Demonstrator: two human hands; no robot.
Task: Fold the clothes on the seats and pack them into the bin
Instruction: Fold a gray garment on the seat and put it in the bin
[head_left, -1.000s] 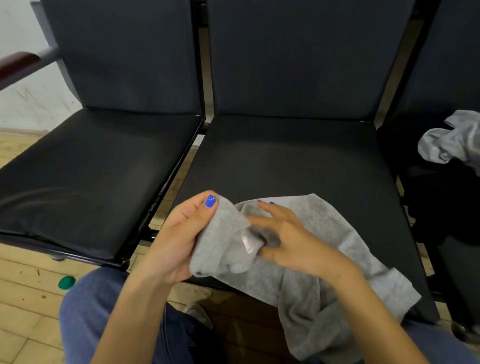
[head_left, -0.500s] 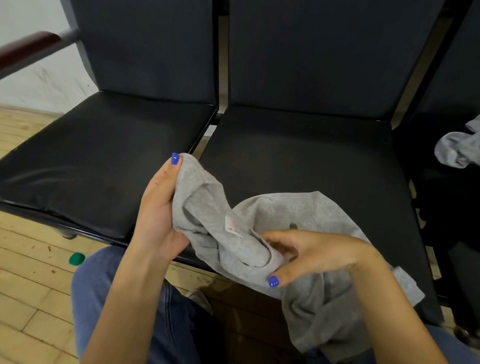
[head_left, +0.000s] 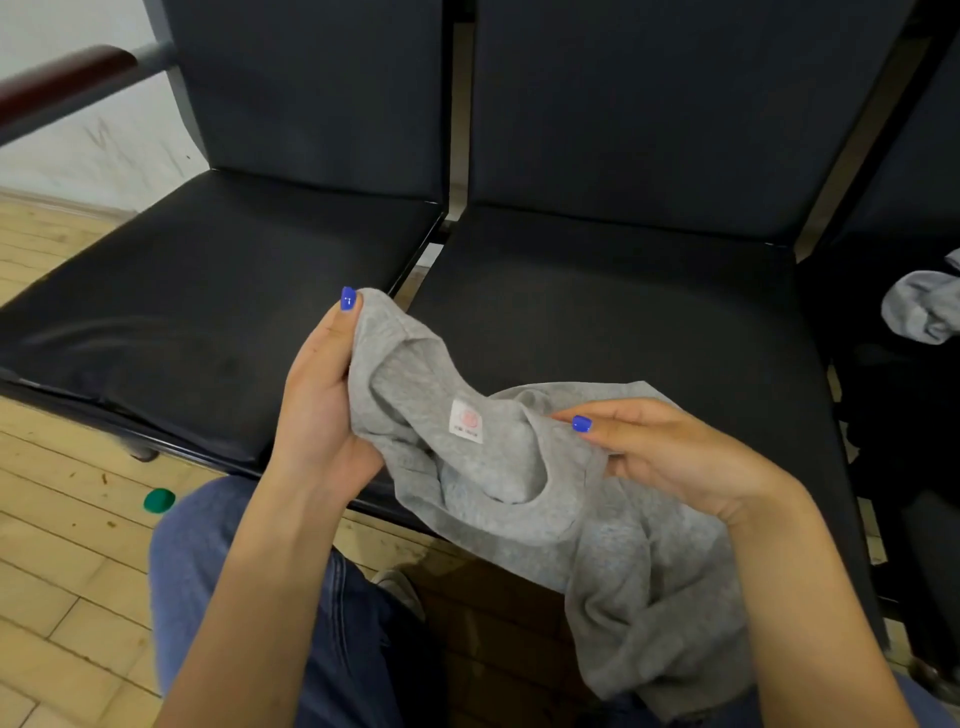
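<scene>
A grey garment with a white neck label hangs over the front edge of the middle black seat. My left hand grips its left shoulder edge, thumb on top. At the other side of the neck opening my right hand pinches the cloth. The collar is stretched open between both hands and the garment's lower part droops toward my lap. No bin is in view.
An empty black seat stands at the left. More grey clothing lies on dark clothes on the right seat. A wooden armrest is at the far left. A green cap lies on the wooden floor.
Both hands moved apart and spread the bunched collar open, showing the label. My left hand rose toward the seat gap; my right hand shifted right along the neckline.
</scene>
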